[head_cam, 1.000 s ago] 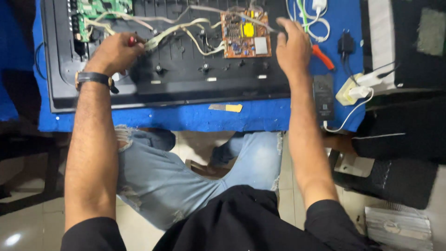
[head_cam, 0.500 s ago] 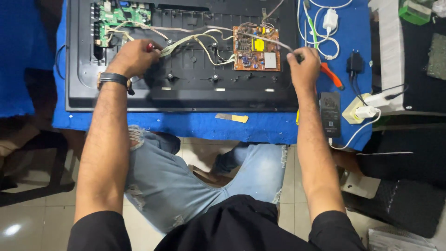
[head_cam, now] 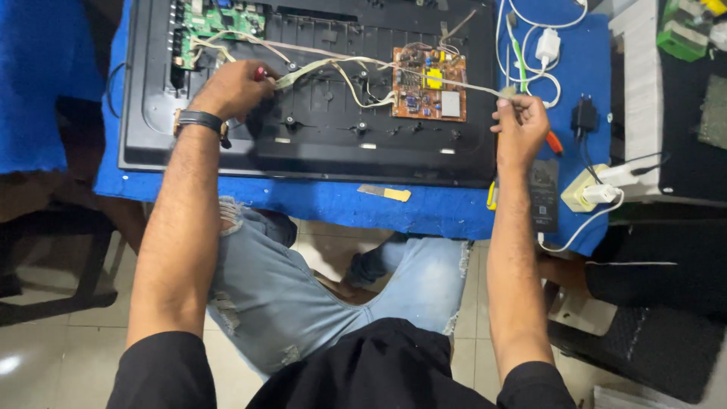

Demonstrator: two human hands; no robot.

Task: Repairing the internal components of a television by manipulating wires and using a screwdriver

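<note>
Left hand [head_cam: 231, 89] is curled tight, fingers closed on a red-tipped tool [head_cam: 260, 73] pressed to the black back panel [head_cam: 318, 148] near its left end, just beside the pale ribbon cable [head_cam: 318, 64]. Right hand [head_cam: 519, 125] hangs over the panel's right edge, fingers pinched on the end of a thin white wire [head_cam: 469, 85] that runs back to the orange circuit board [head_cam: 429, 85]. The panel lies flat on the blue-covered desk [head_cam: 341, 201], the green board [head_cam: 223, 19] at its far left corner. By the look of it the wiring between the boards is being worked loose or routed; the next move would call for a steady pull on that wire while the tool keeps the cable down. A yellow-handled blade [head_cam: 386, 193] waits at the near edge, chargers and white leads [head_cam: 545, 45] at the far right corner. Against half a second ago, the view has slid left and both hands hold about the same spots on the panel.
</note>
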